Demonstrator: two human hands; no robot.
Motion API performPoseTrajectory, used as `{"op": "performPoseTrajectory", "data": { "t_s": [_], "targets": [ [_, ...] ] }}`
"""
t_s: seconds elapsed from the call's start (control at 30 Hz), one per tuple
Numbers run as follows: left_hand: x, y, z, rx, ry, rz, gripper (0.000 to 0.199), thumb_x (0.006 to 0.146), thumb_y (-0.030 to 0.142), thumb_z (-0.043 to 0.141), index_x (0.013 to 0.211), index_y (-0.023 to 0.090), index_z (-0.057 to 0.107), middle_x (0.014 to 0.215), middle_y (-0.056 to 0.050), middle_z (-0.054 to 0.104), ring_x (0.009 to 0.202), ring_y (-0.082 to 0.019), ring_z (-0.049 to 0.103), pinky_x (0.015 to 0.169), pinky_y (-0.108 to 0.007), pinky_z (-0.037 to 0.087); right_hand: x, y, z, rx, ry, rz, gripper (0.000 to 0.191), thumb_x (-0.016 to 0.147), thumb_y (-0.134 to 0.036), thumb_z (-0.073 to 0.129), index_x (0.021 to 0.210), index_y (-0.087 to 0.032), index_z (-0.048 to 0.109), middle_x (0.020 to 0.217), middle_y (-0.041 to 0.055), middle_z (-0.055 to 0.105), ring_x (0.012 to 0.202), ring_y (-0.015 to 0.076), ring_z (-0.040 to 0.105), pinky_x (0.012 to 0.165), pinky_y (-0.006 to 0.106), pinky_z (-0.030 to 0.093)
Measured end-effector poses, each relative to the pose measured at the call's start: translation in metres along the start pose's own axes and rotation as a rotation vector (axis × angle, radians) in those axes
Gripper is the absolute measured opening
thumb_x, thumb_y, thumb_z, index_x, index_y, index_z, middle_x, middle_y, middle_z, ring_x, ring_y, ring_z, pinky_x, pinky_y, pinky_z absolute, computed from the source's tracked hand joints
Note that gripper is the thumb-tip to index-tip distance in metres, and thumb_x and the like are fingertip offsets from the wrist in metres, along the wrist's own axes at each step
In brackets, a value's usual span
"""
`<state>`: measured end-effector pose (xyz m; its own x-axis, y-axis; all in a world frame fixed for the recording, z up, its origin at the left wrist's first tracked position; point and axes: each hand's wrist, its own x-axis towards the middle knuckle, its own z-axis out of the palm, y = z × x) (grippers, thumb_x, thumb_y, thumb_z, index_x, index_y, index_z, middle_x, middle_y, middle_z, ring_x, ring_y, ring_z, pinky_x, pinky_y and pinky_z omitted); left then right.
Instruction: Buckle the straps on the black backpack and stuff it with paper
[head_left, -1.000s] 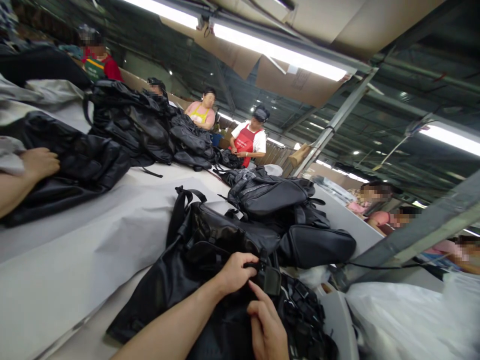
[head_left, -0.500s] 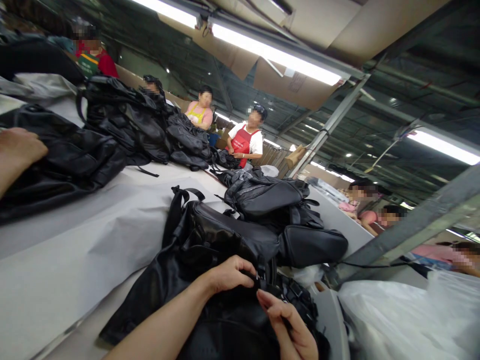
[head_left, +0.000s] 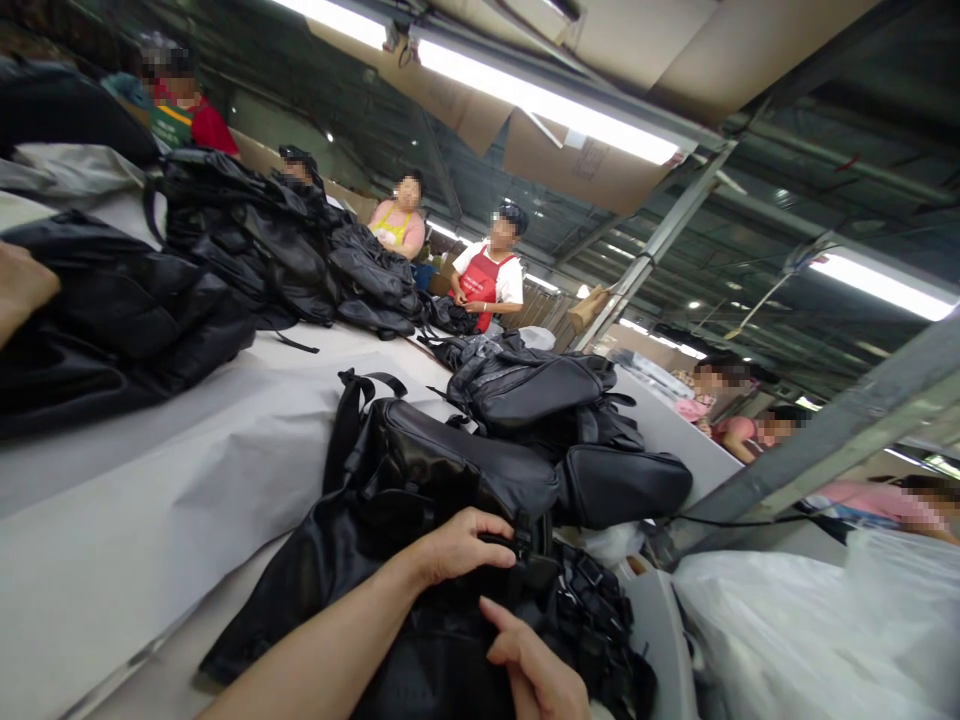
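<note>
Gripping a small black buckle (head_left: 521, 548) on the black backpack (head_left: 420, 600) in front of me, my left hand (head_left: 457, 545) has its fingers curled around the hardware, thumb on top. My right hand (head_left: 536, 675) sits just below and to the right of it, fingers bent loosely on the bag's dark fabric; whether it pinches anything I cannot tell. The backpack lies under both hands, on the near edge of the table (head_left: 150, 520), which is covered in pale grey paper. Straps and clips (head_left: 600, 620) bunch up just right of my right hand. Beyond my left hand lie two more black bags (head_left: 540, 400), stacked and touching each other. Far off to the left another person's hand (head_left: 22, 285) rests on a dark bag (head_left: 127, 310), with a heap of black bags (head_left: 277, 240) past it. A person in a red apron (head_left: 491, 275) stands at the table's far end.
</note>
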<state>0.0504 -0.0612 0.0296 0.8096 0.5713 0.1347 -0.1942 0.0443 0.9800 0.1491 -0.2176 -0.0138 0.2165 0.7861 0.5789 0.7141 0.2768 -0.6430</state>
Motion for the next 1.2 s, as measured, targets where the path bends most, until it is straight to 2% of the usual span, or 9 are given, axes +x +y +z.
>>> {"op": "performPoseTrajectory", "data": {
  "t_s": [0.2, 0.33, 0.5, 0.67, 0.8, 0.97, 1.07, 1.13, 1.2],
  "targets": [
    [0.004, -0.008, 0.012, -0.011, 0.114, -0.063, 0.022, 0.056, 0.018, 0.06, 0.076, 0.014, 0.068, 0.063, 0.005, 0.052, 0.062, -0.012, 0.045, 0.056, -0.023, 0.033, -0.003, 0.004, 0.008, -0.09, -0.051, -0.165, 0.041, 0.101, -0.036, 0.038, 0.068, -0.027, 0.061, 0.103, -0.0013, 0.077, 0.107, 0.0186, 0.069, 0.091, 0.024, 0.054],
    [0.007, -0.011, 0.017, 0.017, 0.183, -0.076, 0.019, 0.057, 0.016, 0.055, 0.073, 0.014, 0.067, 0.063, 0.005, 0.051, 0.063, -0.012, 0.043, 0.056, -0.023, 0.031, -0.008, 0.007, 0.012, -0.125, -0.045, -0.189, 0.041, 0.101, -0.031, 0.036, 0.068, -0.026, 0.06, 0.102, -0.0001, 0.077, 0.107, 0.0194, 0.069, 0.091, 0.027, 0.055],
    [0.007, -0.009, 0.019, 0.071, 0.207, -0.037, 0.013, 0.06, 0.024, 0.064, 0.068, 0.014, 0.065, 0.06, 0.006, 0.046, 0.062, -0.011, 0.039, 0.057, -0.024, 0.028, -0.009, 0.009, 0.013, -0.201, -0.053, -0.291, 0.04, 0.102, -0.026, 0.032, 0.071, -0.024, 0.057, 0.104, 0.0007, 0.076, 0.109, 0.0176, 0.068, 0.093, 0.024, 0.053],
    [0.007, -0.008, 0.018, 0.092, 0.207, 0.024, 0.027, 0.068, 0.039, 0.065, 0.064, 0.012, 0.065, 0.059, 0.004, 0.046, 0.062, -0.012, 0.04, 0.06, -0.025, 0.03, -0.005, 0.006, 0.009, -0.243, -0.081, -0.376, 0.039, 0.104, -0.026, 0.032, 0.073, -0.023, 0.056, 0.104, 0.0009, 0.076, 0.109, 0.0168, 0.067, 0.094, 0.022, 0.053],
    [0.005, -0.007, 0.011, 0.053, 0.094, 0.041, 0.023, 0.071, 0.032, 0.06, 0.077, 0.012, 0.069, 0.066, 0.003, 0.054, 0.064, -0.012, 0.045, 0.061, -0.024, 0.034, 0.008, -0.003, -0.003, -0.203, -0.116, -0.369, 0.035, 0.103, -0.027, 0.035, 0.077, -0.023, 0.058, 0.107, 0.0037, 0.076, 0.11, 0.0186, 0.067, 0.092, 0.022, 0.054],
    [0.004, -0.01, 0.003, 0.069, -0.033, 0.015, 0.03, 0.069, 0.019, 0.056, 0.092, 0.013, 0.073, 0.079, 0.0, 0.066, 0.071, -0.014, 0.054, 0.07, -0.024, 0.043, 0.034, -0.011, -0.034, -0.239, -0.213, -0.429, 0.022, 0.097, -0.014, 0.044, 0.085, -0.023, 0.061, 0.114, 0.0047, 0.073, 0.111, 0.0184, 0.066, 0.092, 0.023, 0.054],
    [0.004, -0.008, 0.001, 0.146, -0.135, 0.001, 0.027, 0.067, 0.014, 0.061, 0.09, 0.015, 0.074, 0.078, 0.002, 0.069, 0.072, -0.014, 0.059, 0.071, -0.024, 0.046, 0.049, -0.015, -0.052, -0.315, -0.054, -0.397, 0.02, 0.095, -0.016, 0.046, 0.09, -0.023, 0.064, 0.119, 0.0067, 0.071, 0.11, 0.019, 0.067, 0.092, 0.026, 0.055],
    [0.001, -0.004, 0.003, 0.299, -0.292, 0.051, 0.026, 0.065, 0.008, 0.062, 0.086, 0.017, 0.075, 0.079, 0.003, 0.071, 0.076, -0.015, 0.063, 0.074, -0.023, 0.047, 0.059, -0.016, -0.06, -0.37, 0.104, -0.294, 0.017, 0.095, -0.025, 0.05, 0.093, -0.023, 0.066, 0.12, 0.0089, 0.07, 0.107, 0.0209, 0.069, 0.092, 0.029, 0.056],
    [-0.007, 0.0, 0.01, 0.549, -0.434, 0.159, 0.026, 0.067, 0.005, 0.06, 0.082, 0.02, 0.074, 0.082, 0.004, 0.073, 0.081, -0.016, 0.065, 0.076, -0.023, 0.048, 0.069, -0.016, -0.066, -0.383, 0.19, -0.166, 0.02, 0.093, -0.037, 0.053, 0.091, -0.022, 0.067, 0.117, 0.0098, 0.072, 0.102, 0.0228, 0.071, 0.089, 0.031, 0.057]
  ]
}}
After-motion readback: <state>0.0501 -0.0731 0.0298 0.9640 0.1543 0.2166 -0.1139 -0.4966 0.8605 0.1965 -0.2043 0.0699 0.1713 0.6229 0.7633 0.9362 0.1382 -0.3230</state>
